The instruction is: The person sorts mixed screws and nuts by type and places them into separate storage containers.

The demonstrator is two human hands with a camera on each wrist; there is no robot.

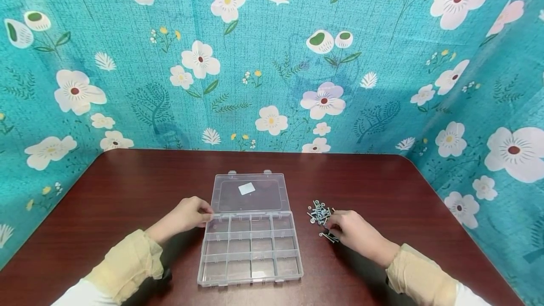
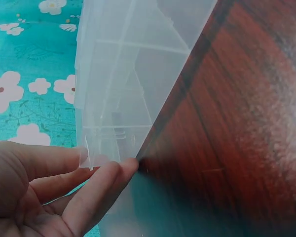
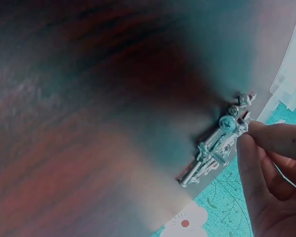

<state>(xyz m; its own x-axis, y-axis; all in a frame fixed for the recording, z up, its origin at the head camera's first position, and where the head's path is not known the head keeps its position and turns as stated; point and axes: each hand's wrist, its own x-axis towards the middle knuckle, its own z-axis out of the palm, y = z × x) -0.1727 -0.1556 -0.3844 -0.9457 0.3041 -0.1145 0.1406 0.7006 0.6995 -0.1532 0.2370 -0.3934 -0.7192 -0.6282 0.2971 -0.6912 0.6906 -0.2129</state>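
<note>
A clear plastic compartment box lies on the table with its lid folded back, away from me. My left hand is at the box's far left corner. In the left wrist view, the fingers and thumb pinch the box's end wall. To the right of the box is a small pile of metal screws, nuts and washers. My right hand reaches down to the pile's near right side. Its thumb and finger pinch at a screw among the heap, their tips partly covering it.
A few long screws lie just nearer than the main pile. A small white label sits on the lid. Dark reddish wooden table surrounds the box, and a blue flowered cloth hangs behind it.
</note>
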